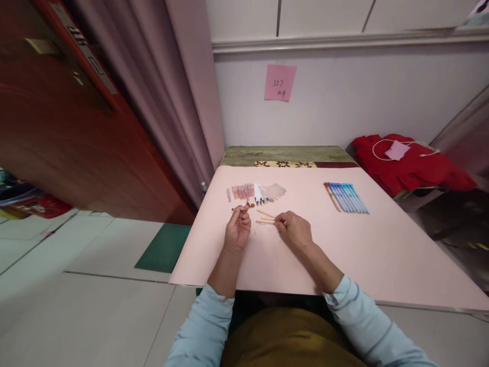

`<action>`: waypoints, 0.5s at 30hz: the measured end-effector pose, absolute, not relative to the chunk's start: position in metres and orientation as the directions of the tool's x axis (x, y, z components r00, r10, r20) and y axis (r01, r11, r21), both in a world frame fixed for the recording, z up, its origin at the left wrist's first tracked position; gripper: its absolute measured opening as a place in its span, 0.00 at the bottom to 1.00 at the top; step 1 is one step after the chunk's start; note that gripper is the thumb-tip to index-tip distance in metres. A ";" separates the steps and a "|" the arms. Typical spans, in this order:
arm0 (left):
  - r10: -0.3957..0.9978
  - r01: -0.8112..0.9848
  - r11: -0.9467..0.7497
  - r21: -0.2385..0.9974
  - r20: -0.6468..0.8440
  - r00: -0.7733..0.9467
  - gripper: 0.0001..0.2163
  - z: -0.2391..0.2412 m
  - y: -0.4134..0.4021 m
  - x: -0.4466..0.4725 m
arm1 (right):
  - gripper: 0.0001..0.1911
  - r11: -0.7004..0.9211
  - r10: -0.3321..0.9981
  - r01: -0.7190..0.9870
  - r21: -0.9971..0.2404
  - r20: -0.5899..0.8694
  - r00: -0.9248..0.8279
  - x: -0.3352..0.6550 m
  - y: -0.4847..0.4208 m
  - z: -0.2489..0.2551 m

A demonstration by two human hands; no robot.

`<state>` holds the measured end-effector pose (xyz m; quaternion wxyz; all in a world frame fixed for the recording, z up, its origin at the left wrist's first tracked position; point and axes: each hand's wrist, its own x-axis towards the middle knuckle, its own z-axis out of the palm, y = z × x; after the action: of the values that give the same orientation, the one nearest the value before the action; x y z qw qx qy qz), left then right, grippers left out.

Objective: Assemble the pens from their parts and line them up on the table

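My left hand is raised over the near left part of the table, its fingertips closed on a small brown pen piece. More small brown pieces show just beyond those fingertips. My right hand pinches the end of a beige pen barrel, with another slim beige barrel beside it. Behind the hands lie white pen refills with dark tips, clear plastic pieces and a row of patterned, multicoloured pen parts.
Toward the right, a neat row of blue pens lies next to a beige pen with a brown top. Pale pink covering spreads over the table. Red cloth with a white cable sits beyond the right edge; a wall stands behind.
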<state>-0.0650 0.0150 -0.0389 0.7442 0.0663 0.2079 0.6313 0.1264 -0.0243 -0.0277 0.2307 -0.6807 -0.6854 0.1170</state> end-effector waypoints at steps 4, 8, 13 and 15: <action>0.968 -0.902 0.191 0.387 -0.229 0.107 0.07 -0.039 0.015 -0.065 | 0.08 0.052 0.987 0.903 -0.427 0.161 0.019 0.124 -0.021 -0.033; 0.968 -0.901 0.191 0.389 -0.224 0.109 0.07 -0.039 0.014 -0.064 | 0.07 0.094 0.982 0.911 -0.402 0.189 -0.018 0.125 -0.021 -0.035; 0.968 -0.895 0.194 0.402 -0.229 0.106 0.06 -0.038 0.014 -0.064 | 0.07 0.104 0.982 0.915 -0.390 0.188 -0.032 0.124 -0.024 -0.034; 0.967 -0.900 0.192 0.392 -0.229 0.107 0.07 -0.037 0.014 -0.065 | 0.06 0.100 0.983 0.916 -0.389 0.180 -0.031 0.124 -0.024 -0.034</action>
<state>-0.0654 0.0142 -0.0373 0.7398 0.0768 0.2205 0.6310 0.1239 -0.0243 -0.0336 0.2035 -0.6656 -0.7133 0.0825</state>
